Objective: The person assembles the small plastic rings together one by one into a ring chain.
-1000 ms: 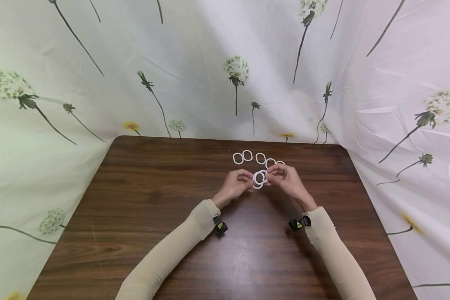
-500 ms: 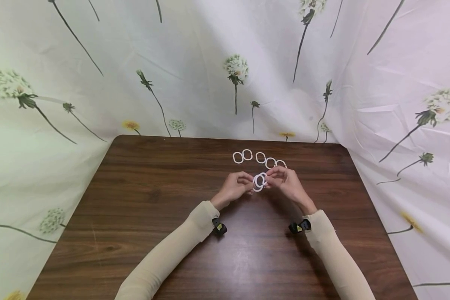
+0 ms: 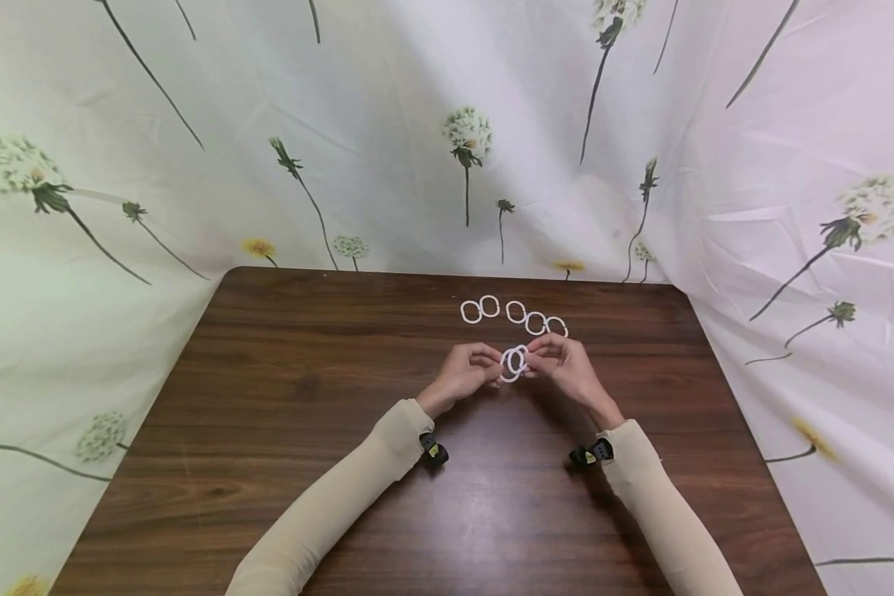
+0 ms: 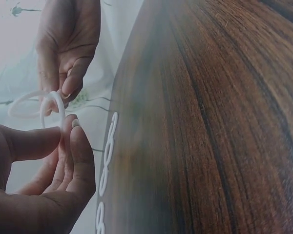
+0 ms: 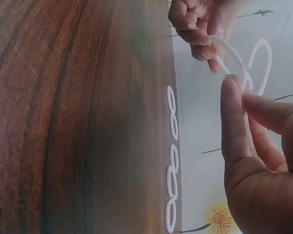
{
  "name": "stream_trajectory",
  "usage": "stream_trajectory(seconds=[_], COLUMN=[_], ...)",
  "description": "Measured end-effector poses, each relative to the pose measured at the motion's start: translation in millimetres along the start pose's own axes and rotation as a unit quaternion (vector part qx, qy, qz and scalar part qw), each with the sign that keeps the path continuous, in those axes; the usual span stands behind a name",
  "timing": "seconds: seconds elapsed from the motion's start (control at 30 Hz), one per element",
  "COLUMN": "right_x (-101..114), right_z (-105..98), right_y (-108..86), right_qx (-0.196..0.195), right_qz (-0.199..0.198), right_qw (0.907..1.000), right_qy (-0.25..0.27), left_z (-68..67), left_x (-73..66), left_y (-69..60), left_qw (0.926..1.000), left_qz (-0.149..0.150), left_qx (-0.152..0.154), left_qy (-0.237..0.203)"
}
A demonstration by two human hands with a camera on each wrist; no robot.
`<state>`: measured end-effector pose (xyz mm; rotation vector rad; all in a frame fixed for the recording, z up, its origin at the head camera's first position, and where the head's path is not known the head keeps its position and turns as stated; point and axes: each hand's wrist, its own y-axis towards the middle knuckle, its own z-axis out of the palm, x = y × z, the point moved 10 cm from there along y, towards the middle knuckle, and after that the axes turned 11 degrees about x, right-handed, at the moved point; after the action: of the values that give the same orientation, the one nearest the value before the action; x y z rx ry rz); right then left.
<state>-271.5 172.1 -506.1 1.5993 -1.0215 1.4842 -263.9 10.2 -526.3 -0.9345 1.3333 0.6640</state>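
Two white plastic rings, which look like curtain rings, overlap between the hands above the table. My left hand (image 3: pixel 463 372) pinches one ring (image 4: pixel 63 114) between thumb and fingertips. From the other side, my right hand (image 3: pixel 566 370) pinches the second ring (image 5: pixel 267 73) near where the two cross. In the right wrist view the rings touch or pass through each other; whether they are linked I cannot tell. Fingertips hide part of both rings.
Beyond the hands, several more white rings (image 3: pixel 516 322) lie flat in an uneven row near the far edge of the brown wooden table (image 3: pixel 305 463). A flower-printed cloth (image 3: pixel 387 165) hangs behind the table and on its sides.
Both hands have come slightly nearer the person, with the two rings between them. The rings have turned a little and look narrower. The row on the table is unchanged.
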Motion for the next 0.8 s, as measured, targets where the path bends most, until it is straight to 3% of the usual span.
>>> stream_trajectory(seconds=[0.33,0.57,0.8], right_x=[-7,-3,-2], right_z=[2,8,12], right_y=[-3.6,-3.9,-4.2], right_qx=[-0.014,-0.018,-0.024], right_qz=[0.013,-0.009,-0.010], right_qw=[0.9998,0.9998,0.9991], right_qy=[-0.006,-0.001,-0.032], left_z=[-0.9,-1.1,8.6], left_x=[5.9,4.1,-1.6], left_y=[-3.8,-6.4,-9.2], left_qw=[0.9998,0.9995,0.9991], left_qz=[-0.014,-0.012,-0.002], left_qx=[0.009,0.017,0.040], left_qy=[-0.011,-0.023,-0.015])
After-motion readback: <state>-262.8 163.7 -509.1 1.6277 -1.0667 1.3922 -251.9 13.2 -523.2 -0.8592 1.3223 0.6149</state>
